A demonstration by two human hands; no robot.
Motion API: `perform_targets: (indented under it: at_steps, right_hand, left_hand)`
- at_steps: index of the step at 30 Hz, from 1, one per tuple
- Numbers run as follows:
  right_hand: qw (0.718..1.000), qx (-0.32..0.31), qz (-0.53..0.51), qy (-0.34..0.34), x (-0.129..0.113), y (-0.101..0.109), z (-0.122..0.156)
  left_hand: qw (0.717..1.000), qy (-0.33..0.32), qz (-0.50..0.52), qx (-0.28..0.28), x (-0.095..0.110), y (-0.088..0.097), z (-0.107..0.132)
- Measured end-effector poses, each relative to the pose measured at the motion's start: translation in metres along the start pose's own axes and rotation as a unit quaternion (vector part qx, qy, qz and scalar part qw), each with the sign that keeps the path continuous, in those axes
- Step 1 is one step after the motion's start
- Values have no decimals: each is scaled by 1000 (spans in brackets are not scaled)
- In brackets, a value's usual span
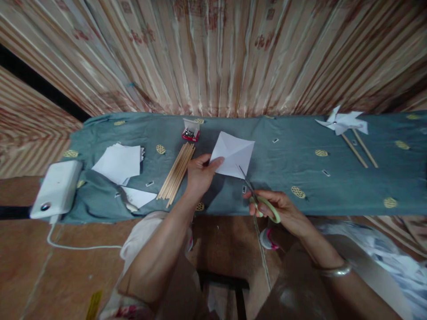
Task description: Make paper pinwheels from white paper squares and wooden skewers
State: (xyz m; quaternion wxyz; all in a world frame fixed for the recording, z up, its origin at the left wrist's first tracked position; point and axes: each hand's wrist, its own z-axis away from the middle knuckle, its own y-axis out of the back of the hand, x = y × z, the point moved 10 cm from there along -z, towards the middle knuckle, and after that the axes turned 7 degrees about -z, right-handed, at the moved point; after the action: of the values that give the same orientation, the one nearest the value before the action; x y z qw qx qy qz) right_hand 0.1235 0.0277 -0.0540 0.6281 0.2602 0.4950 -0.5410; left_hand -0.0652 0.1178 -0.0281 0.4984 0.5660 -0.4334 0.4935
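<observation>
My left hand (202,174) pinches the left edge of a square white sheet of paper (233,152), thumb on top. Diagonal creases cross the sheet, which is held above the cloth. In my right hand (271,205) is a pair of scissors (255,195) with light green handles. Their blades are slightly apart and point up at the sheet's lower right corner; whether they touch the paper I cannot tell. Just left of my left hand lies a bundle of wooden sticks (176,173). Behind the sticks stands a small red box (191,135) with its lid up and shiny metal pieces inside.
A green cloth (293,169) covers the narrow table. At left are stacked white papers (120,162), a folded paper piece (138,197) and a white power bank (58,186) with a cable. Two paper pinwheels (350,123) on sticks lie at right. A pleated curtain (227,58) hangs behind.
</observation>
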Motion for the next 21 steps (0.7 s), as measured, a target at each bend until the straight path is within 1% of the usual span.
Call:
perform_targets:
  at_steps: [10,21]
  right_hand:
    - [1000,-2,-5,-10,1,-1,0]
    - [1000,-3,-2,-4,3,1,-2]
  left_hand:
    - [1000,8,5,-8,-2,-2,1]
    - [1000,13,-2,-8,-5,-2,1]
